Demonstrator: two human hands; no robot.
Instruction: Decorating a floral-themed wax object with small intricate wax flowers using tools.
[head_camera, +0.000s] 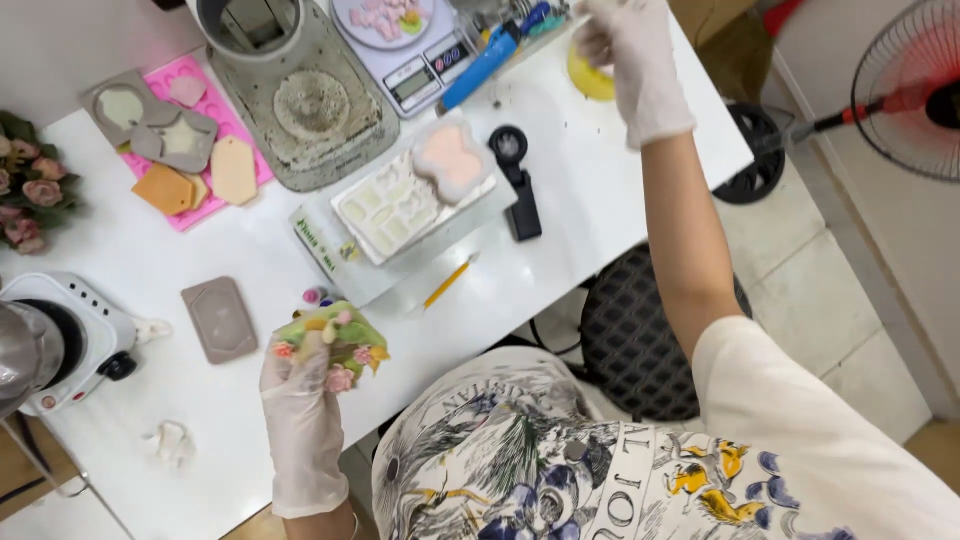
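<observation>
A person in white gloves works at a white table (600, 190), seen from above. The left hand (300, 395) is raised with the forearm coming up from the lower edge, wrist straight, fingers curled around a green decorated piece (335, 345) studded with small pink and yellow flowers. The piece sits at the fingertips, above the palm, its long axis running roughly left to right and tilted slightly down toward the right.

The right arm stretches far forward across the table, elbow nearly straight. The right hand (630, 50) hangs over the far edge with fingers bent downward, just beside a yellow bowl (590, 80) (whether it grips anything cannot be told).

Between the two hands lie a white mould tray (395, 210), a yellow pencil (450, 282) and a black tool (518, 185). Left of the left hand rests a grey hexagonal mould (219, 318).
</observation>
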